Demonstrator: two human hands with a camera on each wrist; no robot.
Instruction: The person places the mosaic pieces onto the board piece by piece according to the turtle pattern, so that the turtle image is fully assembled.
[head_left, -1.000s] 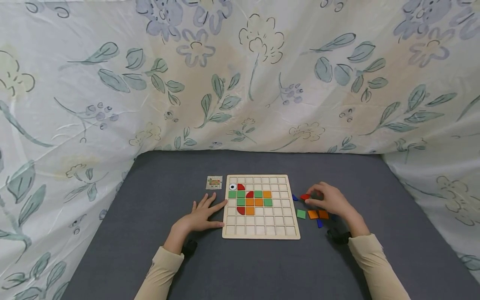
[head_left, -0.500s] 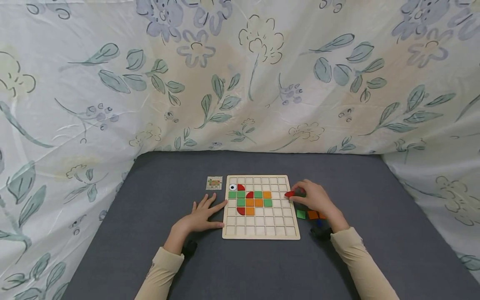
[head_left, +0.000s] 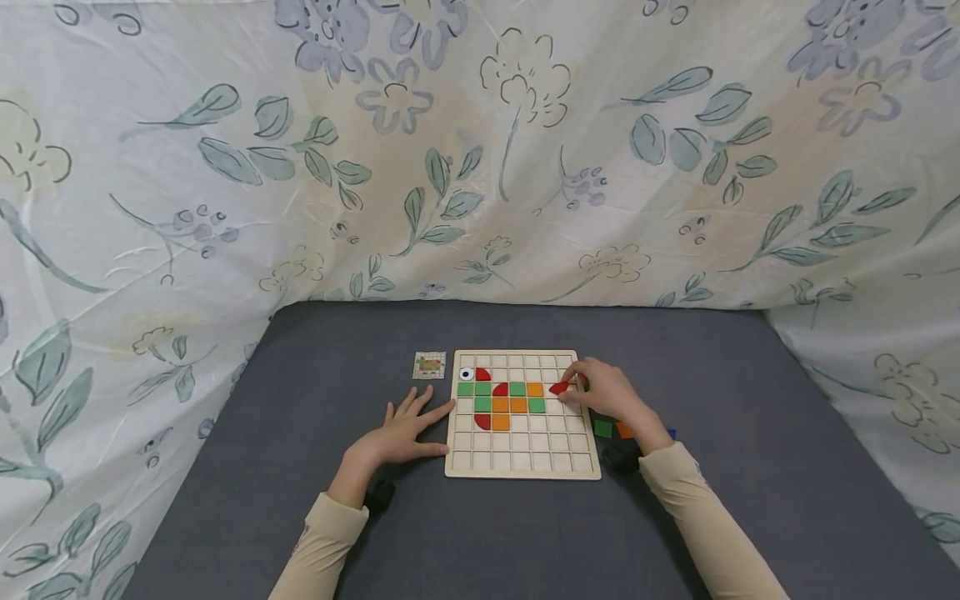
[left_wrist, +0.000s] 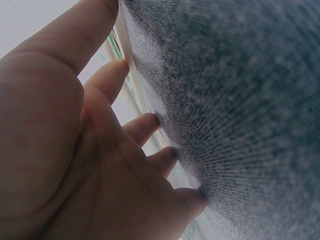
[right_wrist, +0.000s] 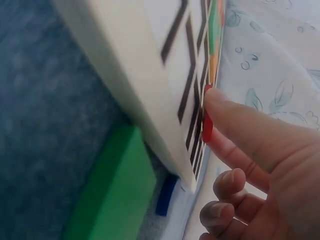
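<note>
Head view: a placing step looks in hand, the right hand (head_left: 606, 392) pinching a small flat red tile (head_left: 557, 388) at the right side of the pale wooden grid board (head_left: 525, 460); next move likely calls for lining it up with one cell, then release. Left hand (head_left: 393, 435) spread, fingers straight, thumb and index finger at the board's left edge.

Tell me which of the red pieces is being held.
The rightmost red piece, pinched by the right hand. The other three red pieces lie in the left half of the board.
</note>
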